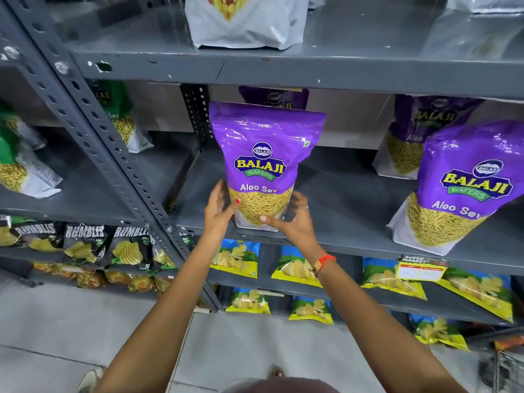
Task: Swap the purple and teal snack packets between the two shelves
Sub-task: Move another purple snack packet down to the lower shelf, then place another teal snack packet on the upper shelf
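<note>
We hold the purple packet (pixel 262 163) upright at the front edge of the middle shelf (pixel 348 194), its long axis vertical, sealed top up, printed face toward us. Our left hand (pixel 219 209) and right hand (pixel 289 219) press its lower corners from either side, each grip curled against the packet. Teal packets (pixel 236 258) sit on the shelf below.

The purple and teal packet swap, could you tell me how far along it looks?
Nothing looks swapped yet: no teal packet is clearly in view, and another purple Aloo Sev packet stands on the middle shelf. In hand: the left hand and right hand cup the base of the front purple packet at the shelf edge. Still left: moving the purple packets out and the teal ones in.
</note>
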